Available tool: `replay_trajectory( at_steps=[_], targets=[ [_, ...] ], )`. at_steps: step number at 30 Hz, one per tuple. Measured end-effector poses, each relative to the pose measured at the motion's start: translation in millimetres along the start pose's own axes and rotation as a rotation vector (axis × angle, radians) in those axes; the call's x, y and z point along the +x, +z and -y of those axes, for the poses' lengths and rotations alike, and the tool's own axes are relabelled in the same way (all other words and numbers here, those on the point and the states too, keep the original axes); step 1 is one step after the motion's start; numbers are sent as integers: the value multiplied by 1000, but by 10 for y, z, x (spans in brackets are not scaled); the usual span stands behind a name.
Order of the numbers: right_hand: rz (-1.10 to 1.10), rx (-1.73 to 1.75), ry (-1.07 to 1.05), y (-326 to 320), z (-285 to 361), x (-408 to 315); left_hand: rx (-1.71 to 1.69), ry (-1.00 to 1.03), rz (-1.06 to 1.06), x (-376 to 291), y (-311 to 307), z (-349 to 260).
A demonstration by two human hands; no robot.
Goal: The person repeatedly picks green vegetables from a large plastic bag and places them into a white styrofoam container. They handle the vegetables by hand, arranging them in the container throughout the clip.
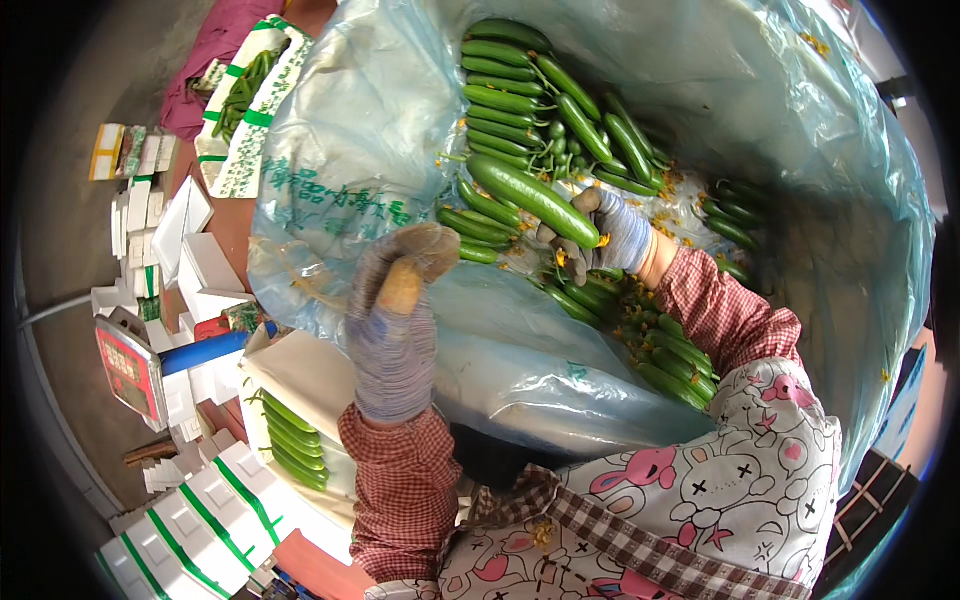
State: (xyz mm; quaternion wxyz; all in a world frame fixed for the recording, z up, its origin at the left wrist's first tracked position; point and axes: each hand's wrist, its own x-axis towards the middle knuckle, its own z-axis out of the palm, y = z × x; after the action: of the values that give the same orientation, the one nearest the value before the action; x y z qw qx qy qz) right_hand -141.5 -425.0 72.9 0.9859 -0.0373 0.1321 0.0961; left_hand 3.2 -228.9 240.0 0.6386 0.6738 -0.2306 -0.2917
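Note:
My right hand [611, 229], in a grey-blue knitted glove with worn tan-grey fingertips, grips the lower right end of a large green cucumber [529, 196], which slants up to the left over other cucumbers. My left hand [401, 300], in a similar glove, is raised over the near left rim of a big bluish plastic liner [337, 135]. Its fingers and thumb are curled together, with nothing visible in them. Inside the liner, a neat stack of cucumbers [499, 97] lies at the upper left, with loose ones [634, 146] beside it and more [679, 360] below my right hand.
To the left, an open lined box [341, 457] holds several cucumbers. Beside it stand a scale display on a blue post [131, 371] and taped white foam boxes [187, 525]. Farther up, a foam box [289, 67] holds green produce. Yellow withered blossoms [667, 217] lie among the cucumbers.

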Motion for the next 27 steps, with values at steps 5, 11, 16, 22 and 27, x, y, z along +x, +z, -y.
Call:
replay_trajectory(
  at_steps=[5, 11, 16, 22, 27],
  targets=[
    [-281, -1056, -434, 503, -98, -21, -115, 5, 61, -77, -57, -58],
    [-355, -1750, -843, 1011, -26, -220, 755, 510, 173, 36, 55, -74],
    [-212, -1291, -930, 1290, -38, -269, 1028, 360, 352, 207, 84, -99],
    [-196, -1093, -665, 1190, 90, -253, 682, 182, 361, 123, 84, -86],
    [-345, -1078, -587, 329, 216, -50, 6, -206, 320, 138, -51, -112]
  ],
)
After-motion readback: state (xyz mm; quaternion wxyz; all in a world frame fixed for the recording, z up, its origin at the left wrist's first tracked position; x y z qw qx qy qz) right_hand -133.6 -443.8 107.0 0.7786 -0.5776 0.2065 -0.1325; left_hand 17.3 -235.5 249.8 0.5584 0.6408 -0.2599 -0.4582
